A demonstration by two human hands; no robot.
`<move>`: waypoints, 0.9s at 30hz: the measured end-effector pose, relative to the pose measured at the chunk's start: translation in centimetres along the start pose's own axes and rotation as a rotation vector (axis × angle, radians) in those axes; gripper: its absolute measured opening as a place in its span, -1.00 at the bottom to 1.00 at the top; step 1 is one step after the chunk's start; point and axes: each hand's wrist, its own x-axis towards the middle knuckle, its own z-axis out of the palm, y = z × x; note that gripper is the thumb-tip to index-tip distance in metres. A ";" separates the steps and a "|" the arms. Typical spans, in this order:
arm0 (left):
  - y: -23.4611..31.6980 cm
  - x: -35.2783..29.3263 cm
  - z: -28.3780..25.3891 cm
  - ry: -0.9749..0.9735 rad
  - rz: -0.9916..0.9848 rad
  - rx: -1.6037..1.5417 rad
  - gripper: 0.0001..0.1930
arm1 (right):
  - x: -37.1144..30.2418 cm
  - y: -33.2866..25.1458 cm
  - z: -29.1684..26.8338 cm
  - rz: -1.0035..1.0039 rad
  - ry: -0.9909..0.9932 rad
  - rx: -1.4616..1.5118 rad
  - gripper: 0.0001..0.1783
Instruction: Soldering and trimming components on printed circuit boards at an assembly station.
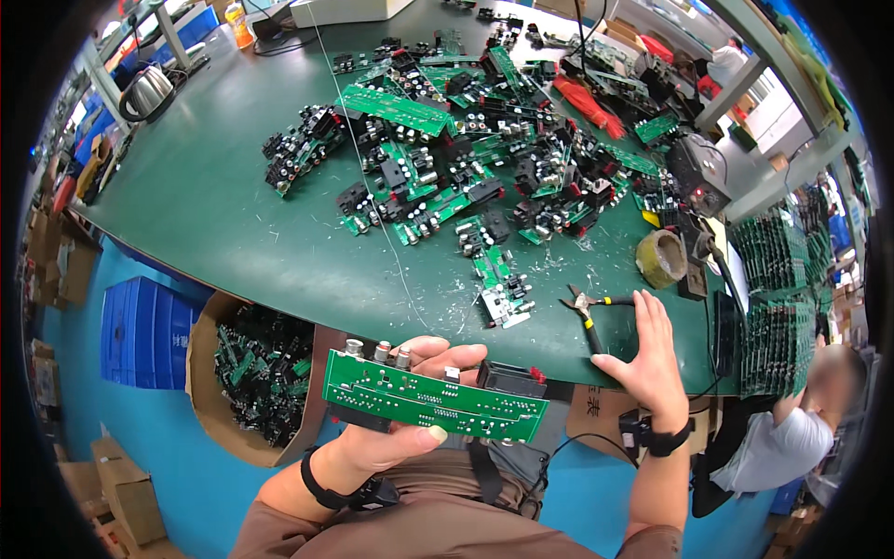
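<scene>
A long green circuit board is held in my left hand, just off the table's front edge. Its solder side faces me, with metal round connectors and a black block along its far edge. My thumb presses on the near edge, and the other fingers reach round behind. On the right, my right hand is open, thumb and fingers spread. Side cutters with black and yellow handles lie open on the table; my fingertips and thumb are close to the handle ends. Whether they touch, I cannot tell.
Circuit boards lie heaped across the green table. A tape roll stands at right, near racked boards. Below left are a carton of boards and blue bins. Another person sits at right.
</scene>
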 end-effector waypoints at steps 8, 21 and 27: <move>0.9 0.0 0.4 0.005 -0.012 -0.065 -0.18 | 1.5 0.4 -1.4 -0.079 -0.178 -0.090 0.07; 0.9 0.2 0.3 0.024 0.078 -0.070 -0.24 | 0.5 1.5 0.7 0.088 0.188 0.520 -0.48; 1.5 0.8 0.1 -0.004 0.133 -0.058 -0.22 | -1.7 -2.5 1.7 0.160 0.127 1.782 -0.43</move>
